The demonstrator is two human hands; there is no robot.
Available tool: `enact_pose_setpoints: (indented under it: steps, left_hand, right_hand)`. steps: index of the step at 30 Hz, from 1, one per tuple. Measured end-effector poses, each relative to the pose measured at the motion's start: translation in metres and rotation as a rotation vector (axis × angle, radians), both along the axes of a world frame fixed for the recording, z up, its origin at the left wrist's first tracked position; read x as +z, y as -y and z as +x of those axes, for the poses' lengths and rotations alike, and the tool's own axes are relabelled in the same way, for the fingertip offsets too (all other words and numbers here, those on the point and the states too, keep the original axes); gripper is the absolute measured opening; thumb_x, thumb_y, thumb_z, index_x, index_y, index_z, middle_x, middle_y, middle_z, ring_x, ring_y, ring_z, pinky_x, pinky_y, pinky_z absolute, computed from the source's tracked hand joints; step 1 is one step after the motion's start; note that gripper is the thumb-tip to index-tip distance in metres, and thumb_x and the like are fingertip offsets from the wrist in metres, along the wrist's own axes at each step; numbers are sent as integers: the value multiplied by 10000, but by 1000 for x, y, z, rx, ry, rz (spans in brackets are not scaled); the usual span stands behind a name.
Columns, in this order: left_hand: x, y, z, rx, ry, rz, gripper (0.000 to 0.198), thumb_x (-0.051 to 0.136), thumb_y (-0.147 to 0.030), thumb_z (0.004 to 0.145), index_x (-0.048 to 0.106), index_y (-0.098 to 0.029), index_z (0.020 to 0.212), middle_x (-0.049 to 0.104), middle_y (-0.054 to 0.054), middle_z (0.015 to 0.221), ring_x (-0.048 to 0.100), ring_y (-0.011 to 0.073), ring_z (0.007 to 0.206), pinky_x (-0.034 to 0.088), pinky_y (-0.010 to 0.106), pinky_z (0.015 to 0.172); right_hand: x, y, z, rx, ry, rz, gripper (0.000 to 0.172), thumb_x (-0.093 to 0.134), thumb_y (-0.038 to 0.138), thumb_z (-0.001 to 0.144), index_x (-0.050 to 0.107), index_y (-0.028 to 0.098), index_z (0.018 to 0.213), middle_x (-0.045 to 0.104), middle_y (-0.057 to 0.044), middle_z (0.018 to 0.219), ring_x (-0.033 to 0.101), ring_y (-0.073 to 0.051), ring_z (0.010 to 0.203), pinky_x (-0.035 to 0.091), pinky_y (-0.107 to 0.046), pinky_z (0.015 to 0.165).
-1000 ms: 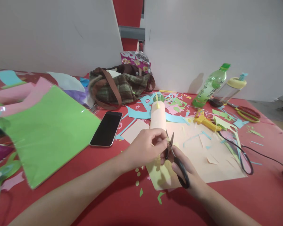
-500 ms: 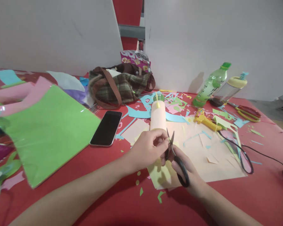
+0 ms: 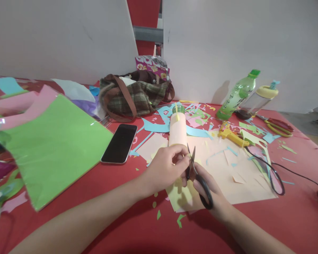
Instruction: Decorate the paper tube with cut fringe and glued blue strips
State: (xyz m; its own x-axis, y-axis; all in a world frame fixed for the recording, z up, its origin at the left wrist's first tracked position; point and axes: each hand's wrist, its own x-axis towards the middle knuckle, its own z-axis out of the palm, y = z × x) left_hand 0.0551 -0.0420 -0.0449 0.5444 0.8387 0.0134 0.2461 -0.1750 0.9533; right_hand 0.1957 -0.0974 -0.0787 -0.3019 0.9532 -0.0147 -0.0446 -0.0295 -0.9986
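Note:
Black-handled scissors (image 3: 205, 190) are in my right hand (image 3: 213, 192), their blades pointing up and a little apart. My left hand (image 3: 168, 167) pinches a small yellowish scrap of paper (image 3: 189, 156) right at the blades; most of the scrap is hidden by my fingers. Just beyond my hands lies a cylinder wrapped in pale peach paper (image 3: 177, 130), with a green end (image 3: 178, 109) and a thin yellow paper strip on it. Under my hands is a pale yellow sheet (image 3: 184, 199).
A phone (image 3: 119, 144) and a green sheet pack (image 3: 55, 144) lie left. Rightward are a peach sheet (image 3: 249, 192), a yellow glue gun (image 3: 233, 136) with its cord, a green bottle (image 3: 237, 95), a clear cup (image 3: 258, 102) and red-handled scissors (image 3: 279, 127). A plaid bag (image 3: 137, 95) sits behind.
Hardly anything differs. Both hands keep the same place and grip, and the scissor blades look about equally apart.

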Motion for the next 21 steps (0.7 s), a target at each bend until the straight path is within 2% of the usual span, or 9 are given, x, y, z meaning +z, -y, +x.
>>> enact_pose_setpoints:
  steps: [14,21]
  left_hand:
    - [-3,1,0,14,11,11,136,383,-196,779,447,-170,663,517,-36,561,514,85,553,401,205,551]
    - [1,-2,-2,-10,-33,31,156,394,-225,772,458,-165,644,520,-24,590,492,91,574,379,205,541]
  right_hand:
    - [-5,1,1,-4,11,0,198,443,393,772,472,207,830,420,-2,731,408,-135,675,359,-279,632]
    - [-6,1,1,-9,-5,-25,226,456,407,761,478,218,883,422,-2,721,411,-130,645,364,-265,592]
